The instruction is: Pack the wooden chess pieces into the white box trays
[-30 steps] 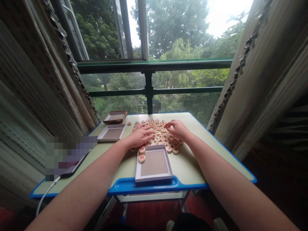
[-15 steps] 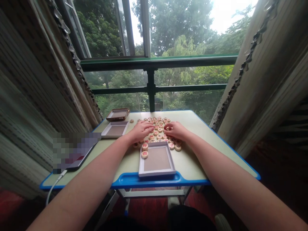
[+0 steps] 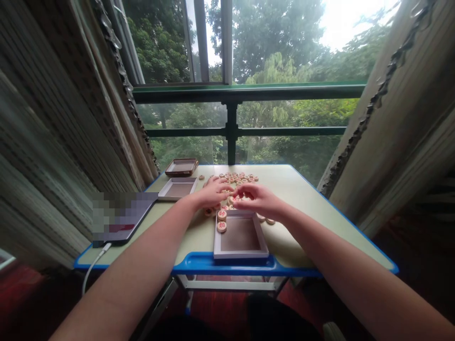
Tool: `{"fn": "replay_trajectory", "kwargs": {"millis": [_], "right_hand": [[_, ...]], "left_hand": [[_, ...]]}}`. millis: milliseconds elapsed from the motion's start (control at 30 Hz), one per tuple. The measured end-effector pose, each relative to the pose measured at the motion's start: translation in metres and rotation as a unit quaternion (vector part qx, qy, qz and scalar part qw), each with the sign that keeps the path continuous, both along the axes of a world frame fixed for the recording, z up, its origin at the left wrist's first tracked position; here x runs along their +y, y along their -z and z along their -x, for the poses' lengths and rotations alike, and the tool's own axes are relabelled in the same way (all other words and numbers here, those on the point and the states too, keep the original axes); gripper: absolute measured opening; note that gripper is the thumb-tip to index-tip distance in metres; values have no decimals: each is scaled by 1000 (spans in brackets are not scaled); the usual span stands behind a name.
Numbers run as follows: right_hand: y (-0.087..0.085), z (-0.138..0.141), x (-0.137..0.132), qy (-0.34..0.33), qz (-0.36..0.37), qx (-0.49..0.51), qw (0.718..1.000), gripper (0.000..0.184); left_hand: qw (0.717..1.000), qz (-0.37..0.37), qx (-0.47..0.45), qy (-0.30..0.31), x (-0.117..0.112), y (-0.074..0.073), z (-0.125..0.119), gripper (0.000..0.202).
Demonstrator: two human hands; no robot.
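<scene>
"Left grip (image 3: 212, 192) first: how does it look from where you stand?"

"Loose, fingers stretched out and parted over the pieces (image 3: 240, 180), palm down. I can't see what's under the palm."

"And the right grip (image 3: 256, 198)?"

"Bent, thumb and fingers curled down among the pieces, right beside the left fingertips. Whether it's pinching one, I can't tell; the hand covers it."

"Where do the pieces lie?"

"Bunched on the surface (image 3: 314, 208), most of them beneath and beyond the hands. A couple peek out below the right wrist, just beside the near tray (image 3: 262, 239). One sits over toward the brown box (image 3: 181, 166)."

"And that near tray?"

"Two pieces with red characters lie along its left wall, one behind the other, by the far corner. Its front edge reaches the blue trough (image 3: 201, 261)."

"What's off to the left?"

"Another white tray (image 3: 178, 190), in front of the brown box. Nearer us, a flat device (image 3: 133, 222), blurred in part, with a white cable (image 3: 93, 259) running from it over the edge. Straight ahead, a green railing (image 3: 284, 92) crosses the window."
</scene>
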State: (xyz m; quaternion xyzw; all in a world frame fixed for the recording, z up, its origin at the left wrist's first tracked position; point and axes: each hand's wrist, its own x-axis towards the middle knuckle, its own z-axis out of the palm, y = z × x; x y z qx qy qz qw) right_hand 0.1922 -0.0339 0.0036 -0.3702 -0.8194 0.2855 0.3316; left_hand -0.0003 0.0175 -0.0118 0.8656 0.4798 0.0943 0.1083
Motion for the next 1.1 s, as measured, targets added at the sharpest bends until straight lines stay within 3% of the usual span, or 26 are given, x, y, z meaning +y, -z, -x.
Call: {"fn": "replay_trajectory", "kwargs": {"millis": [167, 467, 667, 1100], "right_hand": [[5, 23, -21, -55, -129, -87, 986, 19], [12, 28, -23, -62, -214, -182, 958, 17], [8, 28, -27, -72, -237, -198, 948, 14], [7, 26, -28, -105, -245, -190, 945, 10]], "left_hand": [[1000, -8, -8, -22, 7, 4, 5, 35], [998, -42, -35, -29, 11, 7, 8, 35], [989, -102, -62, -86, 15, 10, 6, 28], [980, -136, -93, -109, 15, 10, 7, 24]]}}
